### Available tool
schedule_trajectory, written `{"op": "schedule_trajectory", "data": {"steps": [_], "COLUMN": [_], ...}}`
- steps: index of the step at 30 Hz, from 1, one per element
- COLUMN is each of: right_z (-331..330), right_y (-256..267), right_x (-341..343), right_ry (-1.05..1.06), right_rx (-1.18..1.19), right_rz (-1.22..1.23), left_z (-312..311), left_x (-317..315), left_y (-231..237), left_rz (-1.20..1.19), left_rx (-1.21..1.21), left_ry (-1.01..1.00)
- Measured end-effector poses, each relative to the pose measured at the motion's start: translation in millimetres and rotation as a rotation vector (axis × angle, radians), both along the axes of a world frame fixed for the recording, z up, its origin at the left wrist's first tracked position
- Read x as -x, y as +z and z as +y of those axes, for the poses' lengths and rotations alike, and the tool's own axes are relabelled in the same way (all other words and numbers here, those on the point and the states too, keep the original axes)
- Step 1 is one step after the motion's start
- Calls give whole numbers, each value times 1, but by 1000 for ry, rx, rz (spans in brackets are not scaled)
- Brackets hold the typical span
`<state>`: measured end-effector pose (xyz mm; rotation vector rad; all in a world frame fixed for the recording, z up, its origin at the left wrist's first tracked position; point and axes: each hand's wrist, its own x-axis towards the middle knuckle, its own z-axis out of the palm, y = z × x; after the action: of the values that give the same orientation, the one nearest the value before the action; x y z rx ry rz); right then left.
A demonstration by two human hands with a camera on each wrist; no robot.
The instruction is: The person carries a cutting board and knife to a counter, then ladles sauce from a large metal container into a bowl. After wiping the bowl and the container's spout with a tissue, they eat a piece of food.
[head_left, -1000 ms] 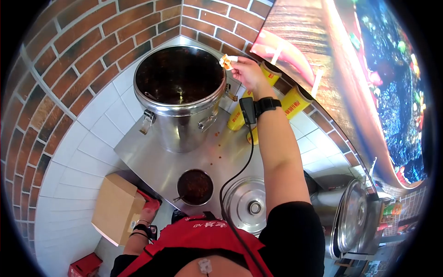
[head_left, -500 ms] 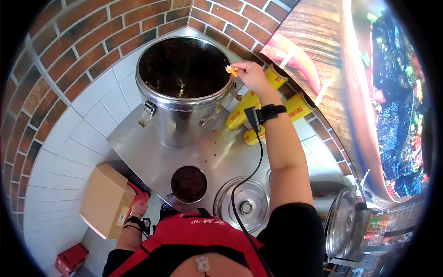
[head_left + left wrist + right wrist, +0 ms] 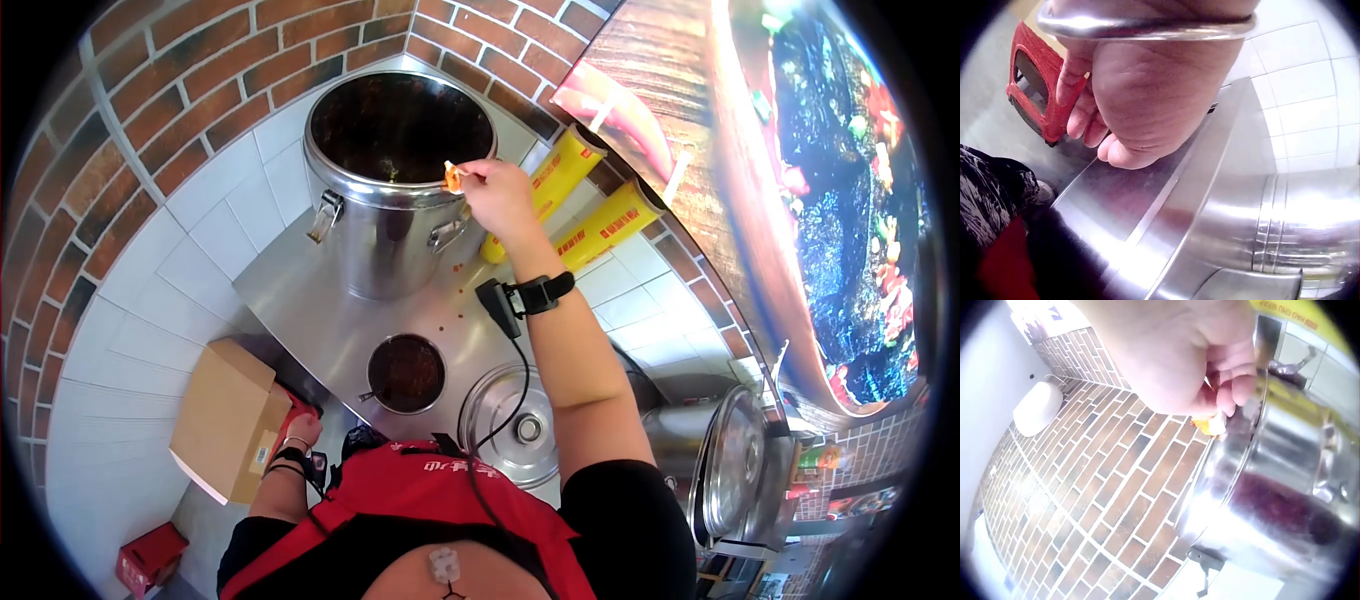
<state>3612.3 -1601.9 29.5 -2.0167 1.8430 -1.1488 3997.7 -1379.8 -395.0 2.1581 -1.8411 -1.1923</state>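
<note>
My right hand [image 3: 503, 200] pinches a crumpled white tissue with orange stains [image 3: 453, 179] between thumb and fingertips. It is right at the front-right rim of a tall steel pot [image 3: 385, 235] holding dark contents. In the right wrist view the tissue [image 3: 1210, 425] shows close beside the pot's shiny rim [image 3: 1244, 447], partly hidden by the fingers. My left hand [image 3: 304, 428] hangs low beside a cardboard box [image 3: 225, 420]. The left wrist view shows that hand [image 3: 1144, 103] with loosely bent fingers and nothing in them, near the edge of the steel table [image 3: 1147, 219].
A small pot of dark red sauce [image 3: 406, 374] with a utensil stands on the table, near a round steel lid [image 3: 490, 420]. Reddish spots mark the tabletop. Yellow wrap boxes [image 3: 610, 225] lean behind my right arm. Another lidded steel pot [image 3: 730, 460] stands at right.
My right hand, with the tissue, has moved from the pot's right side along the rim to its front, closer to my body. The left hand stays low by the box.
</note>
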Motion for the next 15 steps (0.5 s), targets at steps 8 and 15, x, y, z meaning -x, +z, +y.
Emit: {"op": "schedule_trajectory", "data": {"steps": [8, 15], "right_z": [1, -2], "right_y": [16, 44], "right_x": [-54, -21], "right_ry": [43, 307], "right_rx": [-224, -213], "right_rz": [-701, -1349], "left_z": [-9, -2], "left_x": [1, -2], "left_y": [-10, -10], "left_rz": [-10, 75], "left_rx": [-11, 36], "left_ry": [-28, -2]}}
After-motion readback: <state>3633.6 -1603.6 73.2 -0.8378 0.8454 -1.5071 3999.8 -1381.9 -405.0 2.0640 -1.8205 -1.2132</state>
